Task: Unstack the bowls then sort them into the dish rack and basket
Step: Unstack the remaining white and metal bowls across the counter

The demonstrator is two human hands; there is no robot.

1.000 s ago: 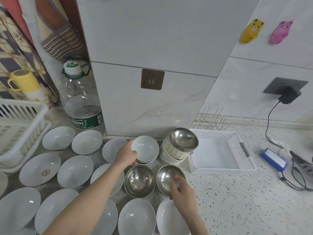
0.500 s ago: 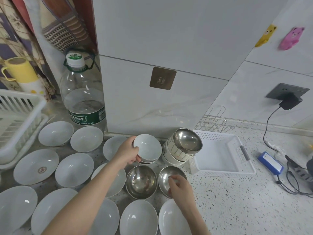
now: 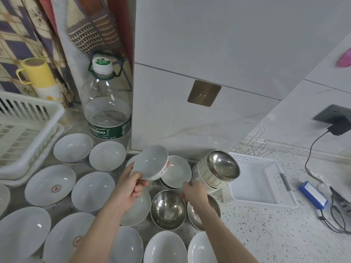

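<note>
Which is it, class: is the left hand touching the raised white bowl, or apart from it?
Touching. The head view shows the left hand pinching the white bowl's lower rim, thumb on the inside, holding it tilted above the stack.

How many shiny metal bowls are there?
3: one metal bowl sits on the counter in front of the hands, a second lies partly hidden under the right arm, and a third tops the tilted stack. More may hide in that stack.

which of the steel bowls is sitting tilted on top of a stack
The steel bowl beside the white basket; it leans atop stacked white bowls, while the other two steel bowls rest flat on the counter.
</note>
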